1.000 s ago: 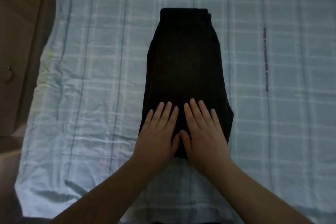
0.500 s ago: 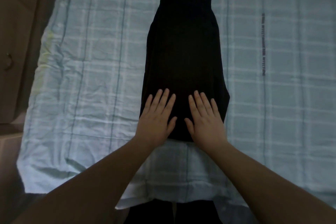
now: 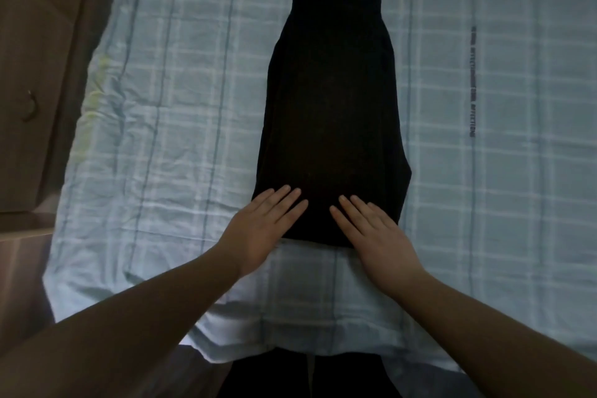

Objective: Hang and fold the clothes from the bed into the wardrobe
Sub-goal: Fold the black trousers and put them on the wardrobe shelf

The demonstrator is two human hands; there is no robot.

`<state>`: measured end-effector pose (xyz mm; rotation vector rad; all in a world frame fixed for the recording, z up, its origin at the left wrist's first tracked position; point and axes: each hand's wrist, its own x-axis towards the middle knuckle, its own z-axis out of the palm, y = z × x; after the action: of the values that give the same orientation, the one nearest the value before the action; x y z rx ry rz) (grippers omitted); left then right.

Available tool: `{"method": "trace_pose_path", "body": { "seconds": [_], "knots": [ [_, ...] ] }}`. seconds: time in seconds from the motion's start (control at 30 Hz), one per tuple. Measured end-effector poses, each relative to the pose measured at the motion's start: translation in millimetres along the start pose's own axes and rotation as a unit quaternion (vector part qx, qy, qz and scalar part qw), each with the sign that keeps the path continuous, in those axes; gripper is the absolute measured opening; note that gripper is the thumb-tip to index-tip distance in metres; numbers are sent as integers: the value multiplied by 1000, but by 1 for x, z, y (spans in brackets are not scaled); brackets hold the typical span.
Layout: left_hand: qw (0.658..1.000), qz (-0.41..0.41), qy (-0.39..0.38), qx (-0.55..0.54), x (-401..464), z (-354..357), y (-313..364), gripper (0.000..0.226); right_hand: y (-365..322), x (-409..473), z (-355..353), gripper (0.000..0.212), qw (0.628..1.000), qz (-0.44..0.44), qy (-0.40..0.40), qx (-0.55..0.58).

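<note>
The black garment (image 3: pixel 329 113) lies folded into a long narrow strip in the middle of the bed (image 3: pixel 161 107), its near end just short of the bed's edge. The step in hand looks like pressing it flat before the next fold. To do that well, the palms should sweep outward from the centre line toward the side edges, so trapped air and creases leave at the sides (the right edge bulges a little near the bottom and wants squaring up). Then the near end can be lifted evenly at both corners and carried toward the far end, edges matched.

The left hand (image 3: pixel 261 229) and right hand (image 3: pixel 374 233) lie palm down on the near end, side by side but apart. Fingers (image 3: pixel 352 207) are straight, loosely together, gripping nothing. Both forearms reach forward, angled inward.
</note>
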<state>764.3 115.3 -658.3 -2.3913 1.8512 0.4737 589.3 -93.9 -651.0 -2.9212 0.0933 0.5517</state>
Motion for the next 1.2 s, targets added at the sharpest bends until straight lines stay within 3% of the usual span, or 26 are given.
{"method": "trace_pose_path", "body": {
  "seconds": [0.2,0.37,0.53,0.7,1.03,1.2],
  "knots": [
    [996,19,72,-49,-21,-42,14,88,-12,-28,-41,70,998,6,47,41],
    [988,83,37,-122,-49,-88,16,66,-17,-64,-80,97,994,-31,-31,103],
    [986,44,26,-161,-50,-139,5,78,-13,-63,-133,92,992,-32,-38,118],
    [989,44,31,-136,-34,-183,-19,70,2,-44,-193,87,988,-34,-57,141],
    [960,-71,-13,-272,47,-268,-73,54,55,26,-288,60,994,44,1,99],
    [959,-168,99,-208,108,-259,-102,42,100,94,-276,40,978,139,79,134]
  ]
}}
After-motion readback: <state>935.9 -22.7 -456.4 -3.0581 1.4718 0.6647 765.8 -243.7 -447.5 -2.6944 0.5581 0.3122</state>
